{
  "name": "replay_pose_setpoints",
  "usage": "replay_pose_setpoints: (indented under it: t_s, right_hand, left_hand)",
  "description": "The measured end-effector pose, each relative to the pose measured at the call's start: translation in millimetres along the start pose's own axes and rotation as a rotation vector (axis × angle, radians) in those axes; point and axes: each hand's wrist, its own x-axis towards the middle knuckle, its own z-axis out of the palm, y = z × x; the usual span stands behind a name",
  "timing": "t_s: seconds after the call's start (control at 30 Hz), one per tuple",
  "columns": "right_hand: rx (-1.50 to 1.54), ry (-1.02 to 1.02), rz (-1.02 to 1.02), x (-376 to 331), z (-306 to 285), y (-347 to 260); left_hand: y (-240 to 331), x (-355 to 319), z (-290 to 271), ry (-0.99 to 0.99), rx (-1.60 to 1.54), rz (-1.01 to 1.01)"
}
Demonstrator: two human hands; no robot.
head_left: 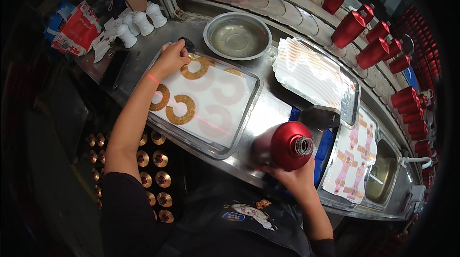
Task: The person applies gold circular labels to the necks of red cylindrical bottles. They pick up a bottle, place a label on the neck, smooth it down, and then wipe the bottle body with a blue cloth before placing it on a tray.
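My right hand [298,180] is closed around a shiny red bottle [282,146], its bare threaded neck tipped up toward me. At the far left part of a metal tray [257,89], my left hand [171,59] pinches the edge of a gold C-shaped decal [195,68]. The tray holds a white sheet [235,76] with two more gold decals [181,109] on its left side and several pale C shapes where no gold shows. Just beyond my left fingers is a small black object [186,43], its kind unclear.
Behind the tray stands a metal basin [237,36] of liquid. To the right are a tray of stacked decal sheets [311,72], pink-and-gold sheets [353,156] and a sink [383,175]. Red bottles [348,29] line the curved conveyor. White bottles [142,22] stand back left.
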Motion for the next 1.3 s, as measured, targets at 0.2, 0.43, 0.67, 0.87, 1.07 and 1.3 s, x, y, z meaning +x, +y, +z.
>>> replay_pose_setpoints:
  t_s: [0.2,0.43,0.67,0.87,1.07,1.3]
  right_hand:
    - [0.015,0.215,-0.093,-24.8,-0.3,2.6]
    - [-0.133,0.055,-0.498,-69.5,-6.3,-20.7]
    - [0.641,-0.377,0.173,-43.4,89.7,-31.5]
    - [1.051,-0.178,0.295,-56.9,96.5,-34.7]
    - [0.838,0.067,-0.116,-75.1,49.0,-46.5]
    - [0.440,0.124,-0.361,-66.8,-22.6,-34.7]
  left_hand:
    - [36.9,-30.4,-7.5,0.104,-0.060,0.029]
    - [124.5,-103.4,-26.7,0.122,-0.393,-0.138]
    - [209.3,-190.5,-27.9,0.055,-0.956,-0.217]
    - [248.4,-244.2,-23.1,0.069,-1.099,-0.263]
    - [273.1,-259.0,-3.6,0.071,-1.160,-0.120]
    - [305.8,-242.6,39.6,0.083,-1.191,0.023]
